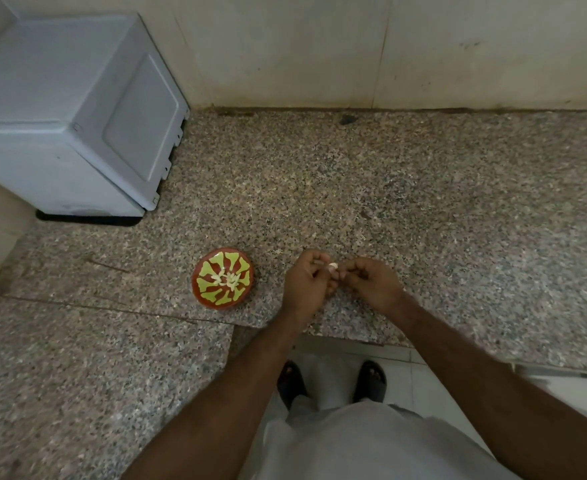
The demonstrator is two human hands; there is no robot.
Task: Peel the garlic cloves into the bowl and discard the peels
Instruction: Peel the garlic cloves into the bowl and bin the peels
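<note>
Two hands meet over the speckled counter (423, 188), just beyond its front edge, with a single garlic clove (333, 266) pinched between them. The left hand (307, 284) has its fingers curled in, thumb and fingertips closed on the pale clove; the right hand (371, 284) is curled too, its fingertips nipping the clove from the other side. To the left of the hands, near but apart from them, a red bowl (222, 283) with a yellow-green pattern sits on the counter, a small heap of pale peeled cloves (228, 279) lying in its middle. Farther back on the left a grey appliance (74, 109) stands against the wall (319, 46). Below the counter edge, the person's feet in dark sandals (370, 381) stand on a pale floor.
</note>
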